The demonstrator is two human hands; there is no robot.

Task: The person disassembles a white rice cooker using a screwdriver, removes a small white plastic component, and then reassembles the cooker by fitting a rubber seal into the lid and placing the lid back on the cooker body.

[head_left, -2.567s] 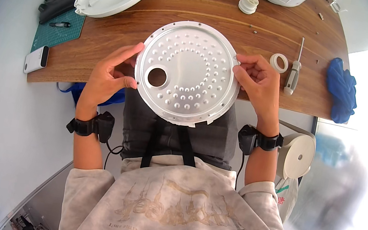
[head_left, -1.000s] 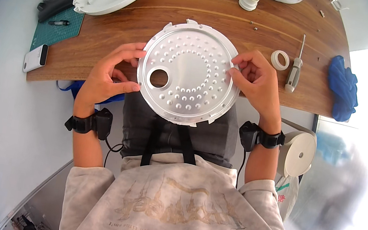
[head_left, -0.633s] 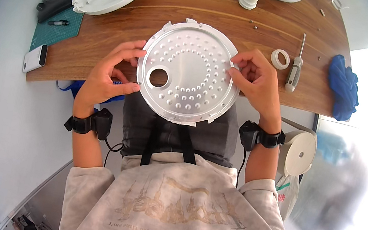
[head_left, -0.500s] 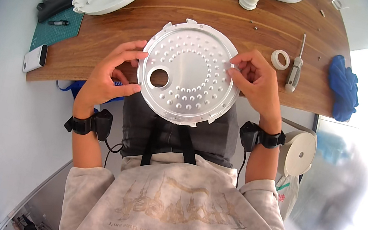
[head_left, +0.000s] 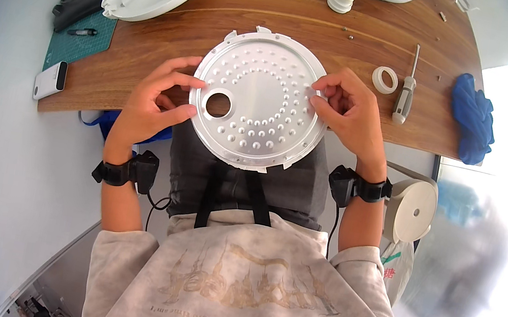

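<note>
— Plate (head_left: 257,102): where is it sitting?
— It is hanging flat between both hands, over the near edge of the desk (head_left: 280,2), hole toward the left.
— Who is gripping?
— The left hand (head_left: 152,101) is clamping the left rim beside the hole; the right hand (head_left: 349,111) is pinching the right rim. Both are equally near.

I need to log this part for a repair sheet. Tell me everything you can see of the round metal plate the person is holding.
The round metal plate looks like thin, matt silvery aluminium. Rings of small dimples or holes circle a plain centre, one larger round hole sits near its left side, and small tabs jut from the rim. It is held face-up over the wooden table's near edge and the person's lap. The left hand pinches its left rim and the right hand its right rim.
</note>
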